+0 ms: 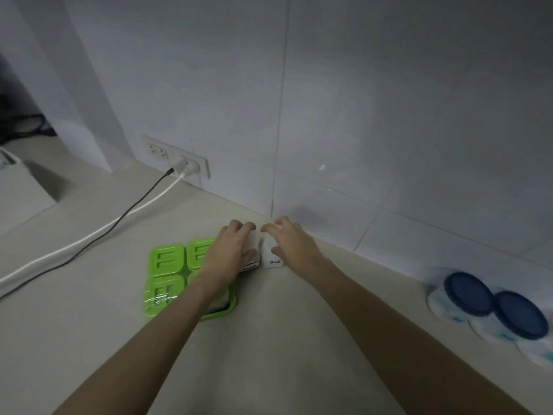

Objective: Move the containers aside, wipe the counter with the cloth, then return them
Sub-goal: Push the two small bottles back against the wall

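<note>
Two small white containers stand side by side near the wall on the pale counter [284,310]. My left hand [232,250] is wrapped over the left one [252,263], which has a dark printed label. My right hand [288,238] grips the right one [271,260], labelled "Salt". Both containers are mostly hidden under my fingers. A set of green-lidded containers [170,265] in a green tray sits just left of them, partly under my left forearm. No cloth is in view.
Two round tubs with dark blue lids [493,307] lie at the right by the wall. A wall socket [176,157] holds plugs, and a white cable [89,238] and a black cable run left across the counter. A white appliance [18,181] stands at far left.
</note>
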Demonstrator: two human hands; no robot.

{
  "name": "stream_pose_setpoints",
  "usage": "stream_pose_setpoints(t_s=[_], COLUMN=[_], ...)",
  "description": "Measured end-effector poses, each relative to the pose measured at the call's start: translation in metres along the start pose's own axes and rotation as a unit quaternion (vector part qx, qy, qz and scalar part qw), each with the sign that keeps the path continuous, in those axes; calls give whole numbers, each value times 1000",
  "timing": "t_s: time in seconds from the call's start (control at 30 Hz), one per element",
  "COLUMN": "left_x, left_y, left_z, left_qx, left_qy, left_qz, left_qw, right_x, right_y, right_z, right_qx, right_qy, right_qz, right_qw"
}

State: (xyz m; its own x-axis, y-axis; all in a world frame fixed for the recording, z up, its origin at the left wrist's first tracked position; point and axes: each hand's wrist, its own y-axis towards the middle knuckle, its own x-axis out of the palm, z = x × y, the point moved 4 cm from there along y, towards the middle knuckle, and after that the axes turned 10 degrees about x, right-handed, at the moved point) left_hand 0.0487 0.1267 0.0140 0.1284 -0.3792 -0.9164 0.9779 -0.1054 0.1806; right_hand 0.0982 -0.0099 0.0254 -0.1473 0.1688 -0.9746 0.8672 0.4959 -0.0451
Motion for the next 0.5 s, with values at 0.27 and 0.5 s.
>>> stream_pose_setpoints(t_s=[0.27, 0.5], left_x=[-3, 59], left_y=[62, 97], left_z=[40, 156], left_qx=[99, 202], left_qy=[-7, -58], left_qz=[-137, -170], left_qw=[986, 963], right_x=[-16, -53], right_y=[-35, -94], right_z=[75, 206], right_qx=[55, 206], right_qy=[82, 70], right_qz=[-6, 37], right_qw=[995, 975])
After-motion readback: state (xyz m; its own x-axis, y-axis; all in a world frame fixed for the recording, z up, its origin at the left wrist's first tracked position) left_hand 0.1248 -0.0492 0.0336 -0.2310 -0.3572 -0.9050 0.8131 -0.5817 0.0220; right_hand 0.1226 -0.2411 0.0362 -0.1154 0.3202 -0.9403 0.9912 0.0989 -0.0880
